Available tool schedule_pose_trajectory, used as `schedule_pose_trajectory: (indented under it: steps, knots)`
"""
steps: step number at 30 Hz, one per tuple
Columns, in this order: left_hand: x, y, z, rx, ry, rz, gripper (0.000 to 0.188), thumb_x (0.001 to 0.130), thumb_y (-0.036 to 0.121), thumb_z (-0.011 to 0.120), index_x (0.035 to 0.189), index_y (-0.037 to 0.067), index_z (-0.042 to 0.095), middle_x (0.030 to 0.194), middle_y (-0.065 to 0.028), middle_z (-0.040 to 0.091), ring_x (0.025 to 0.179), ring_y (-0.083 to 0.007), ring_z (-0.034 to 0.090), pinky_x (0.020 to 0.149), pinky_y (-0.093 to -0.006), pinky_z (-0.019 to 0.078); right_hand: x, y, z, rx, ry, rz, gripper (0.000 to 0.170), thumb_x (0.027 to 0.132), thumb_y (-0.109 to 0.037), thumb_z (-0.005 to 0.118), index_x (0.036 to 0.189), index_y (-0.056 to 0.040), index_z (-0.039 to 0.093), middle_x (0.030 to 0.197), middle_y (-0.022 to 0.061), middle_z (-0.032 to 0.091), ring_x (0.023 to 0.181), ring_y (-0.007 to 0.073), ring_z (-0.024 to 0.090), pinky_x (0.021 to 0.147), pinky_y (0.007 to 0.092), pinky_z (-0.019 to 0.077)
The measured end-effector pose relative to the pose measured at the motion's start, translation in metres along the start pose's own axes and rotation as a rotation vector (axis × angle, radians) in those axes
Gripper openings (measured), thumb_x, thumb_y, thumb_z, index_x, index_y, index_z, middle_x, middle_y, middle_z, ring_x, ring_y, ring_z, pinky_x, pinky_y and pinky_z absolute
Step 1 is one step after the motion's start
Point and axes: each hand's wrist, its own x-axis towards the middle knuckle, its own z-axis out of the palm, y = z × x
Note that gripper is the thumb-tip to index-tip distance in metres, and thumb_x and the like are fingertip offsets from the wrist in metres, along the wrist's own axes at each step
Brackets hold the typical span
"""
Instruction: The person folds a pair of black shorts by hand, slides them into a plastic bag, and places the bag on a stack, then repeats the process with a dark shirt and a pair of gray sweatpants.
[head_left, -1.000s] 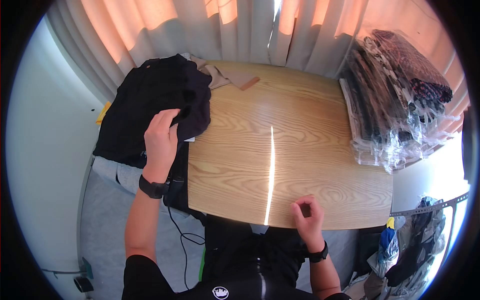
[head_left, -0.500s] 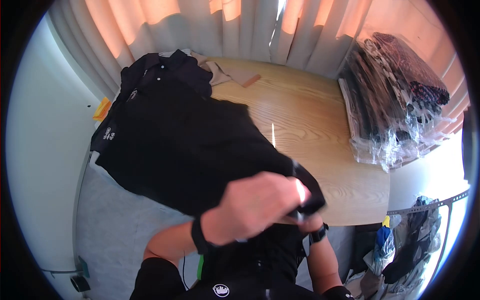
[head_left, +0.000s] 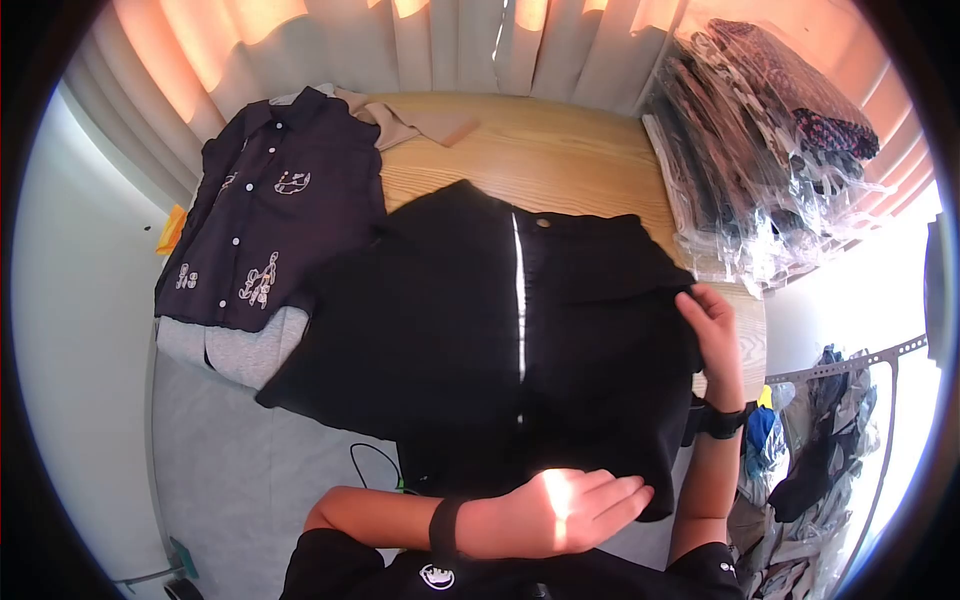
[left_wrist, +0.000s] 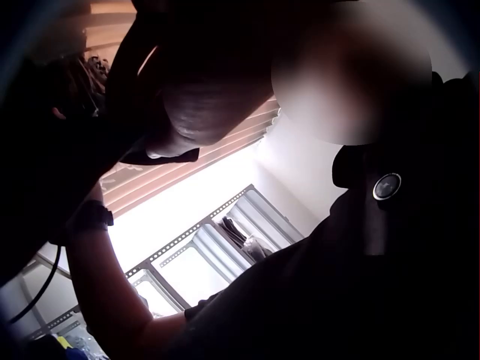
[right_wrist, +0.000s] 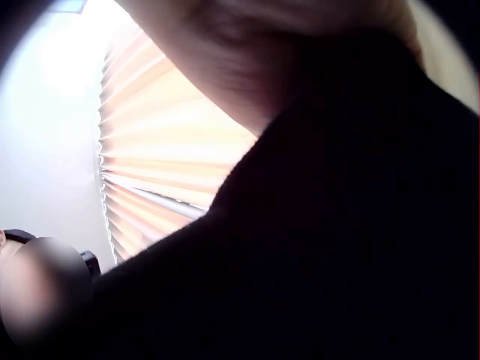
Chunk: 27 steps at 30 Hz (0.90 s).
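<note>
Black shorts [head_left: 420,300], with a waistband and a button, spread over the table's near part and hang past its front edge. At their right side my right hand [head_left: 714,330] pinches the cloth between thumb and fingers. My left hand [head_left: 575,510] reaches across my body and holds the lower right hem, its thumb hidden below. Dark cloth fills much of the right wrist view, under the right hand [right_wrist: 247,67]. A dark buttoned shirt [head_left: 300,210] with white embroidery lies to the left, partly overlapped by the shorts.
Under the shirt shows a grey garment [head_left: 240,345]. A beige cloth [head_left: 405,122] lies at the back of the wooden table [head_left: 560,150]. Plastic-bagged clothes [head_left: 760,150] are piled at the back right. Bagged clothes [head_left: 810,440] stand by a metal rack at the right.
The left hand has brought the black shorts off the left pile, across to the right, and they are now spread out. The right hand has moved up and right, onto their side. The embroidered shirt is uncovered.
</note>
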Motion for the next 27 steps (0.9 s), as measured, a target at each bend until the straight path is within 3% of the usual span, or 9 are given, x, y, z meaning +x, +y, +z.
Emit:
schedule_pose_trajectory:
  steps: [3, 5, 8, 12, 16, 19, 21, 24, 27]
  knots:
    - [0.001, -0.005, 0.004, -0.068, -0.057, -0.072, 0.042, 0.073, 0.002, 0.065, 0.114, -0.003, 0.057, 0.088, -0.0112, 0.063, 0.066, -0.0199, 0.062, 0.054, -0.0277, 0.0514, -0.006, -0.024, -0.022, 0.179, 0.066, -0.019, 0.029, 0.092, -0.002, 0.059, 0.121, 0.0001, 0.053, 0.093, 0.0070, 0.069, 0.082, 0.0105, 0.065, 0.072, 0.0213, 0.0513]
    - [-0.001, -0.005, 0.005, -0.325, -0.035, -0.407, 0.046, 0.075, 0.002, 0.066, 0.119, -0.002, 0.051, 0.087, -0.0119, 0.061, 0.061, -0.0220, 0.062, 0.053, -0.0298, 0.0507, -0.015, -0.046, -0.021, 0.206, 0.062, -0.017, 0.038, 0.092, 0.000, 0.055, 0.129, 0.0007, 0.048, 0.101, 0.0128, 0.069, 0.089, 0.0159, 0.067, 0.077, 0.0256, 0.0543]
    - [-0.013, -0.009, -0.012, -0.327, 0.053, -0.572, 0.050, 0.072, 0.003, 0.073, 0.118, 0.001, 0.052, 0.105, -0.0140, 0.065, 0.075, -0.0207, 0.070, 0.067, -0.0289, 0.0558, -0.023, -0.069, 0.002, 0.304, 0.069, -0.096, 0.050, 0.091, 0.000, 0.056, 0.138, 0.0016, 0.042, 0.113, 0.0164, 0.065, 0.098, 0.0193, 0.066, 0.085, 0.0270, 0.0531]
    - [-0.032, -0.011, -0.053, -0.277, 0.213, -0.638, 0.051, 0.069, -0.001, 0.066, 0.118, 0.001, 0.055, 0.094, -0.0125, 0.068, 0.080, -0.0195, 0.069, 0.071, -0.0280, 0.0537, -0.027, -0.102, 0.068, 0.270, -0.113, -0.197, 0.052, 0.090, 0.000, 0.057, 0.140, 0.0019, 0.041, 0.112, 0.0138, 0.065, 0.102, 0.0163, 0.063, 0.090, 0.0265, 0.0490]
    - [-0.073, -0.005, -0.096, -0.055, 0.241, -0.766, 0.030, 0.064, -0.001, 0.061, 0.093, 0.001, 0.063, 0.084, -0.0106, 0.067, 0.077, -0.0221, 0.068, 0.071, -0.0280, 0.0522, -0.015, -0.108, 0.134, -0.069, -0.524, -0.346, 0.050, 0.092, -0.005, 0.059, 0.140, -0.0029, 0.044, 0.101, 0.0029, 0.062, 0.094, 0.0105, 0.057, 0.087, 0.0258, 0.0461]
    - [-0.107, 0.001, -0.122, -0.009, 0.337, -1.083, 0.019, 0.066, -0.003, 0.056, 0.084, 0.001, 0.057, 0.072, -0.0043, 0.060, 0.067, -0.0118, 0.061, 0.059, -0.0250, 0.0453, 0.022, -0.074, 0.171, -0.006, -0.713, -0.270, 0.043, 0.093, -0.012, 0.061, 0.134, -0.0056, 0.049, 0.105, 0.0037, 0.060, 0.097, 0.0101, 0.056, 0.087, 0.0265, 0.0459]
    - [-0.129, 0.000, -0.135, 0.024, 0.346, -1.344, 0.015, 0.069, -0.003, 0.058, 0.084, 0.002, 0.057, 0.068, -0.0016, 0.056, 0.066, -0.0076, 0.057, 0.056, -0.0230, 0.0429, 0.042, -0.051, 0.171, -0.281, -0.599, -0.342, 0.046, 0.091, -0.010, 0.062, 0.135, -0.0059, 0.048, 0.116, 0.0057, 0.059, 0.111, 0.0141, 0.053, 0.092, 0.0289, 0.0474]
    - [-0.150, -0.015, -0.129, 0.132, 0.452, -1.328, 0.013, 0.072, -0.003, 0.059, 0.084, 0.001, 0.057, 0.074, -0.0026, 0.059, 0.068, -0.0084, 0.058, 0.053, -0.0221, 0.0420, 0.074, -0.024, 0.165, -0.350, -0.512, -0.435, 0.045, 0.088, -0.007, 0.063, 0.131, -0.0061, 0.052, 0.119, 0.0069, 0.059, 0.112, 0.0148, 0.054, 0.089, 0.0291, 0.0492]
    - [-0.153, -0.027, -0.121, 0.233, 0.462, -1.199, 0.010, 0.075, -0.003, 0.061, 0.084, 0.002, 0.059, 0.093, -0.0065, 0.062, 0.084, -0.0137, 0.061, 0.060, -0.0253, 0.0457, 0.090, -0.025, 0.157, -0.442, -0.523, -0.222, 0.048, 0.084, -0.010, 0.066, 0.130, -0.0060, 0.052, 0.123, 0.0102, 0.059, 0.115, 0.0209, 0.055, 0.092, 0.0316, 0.0478]
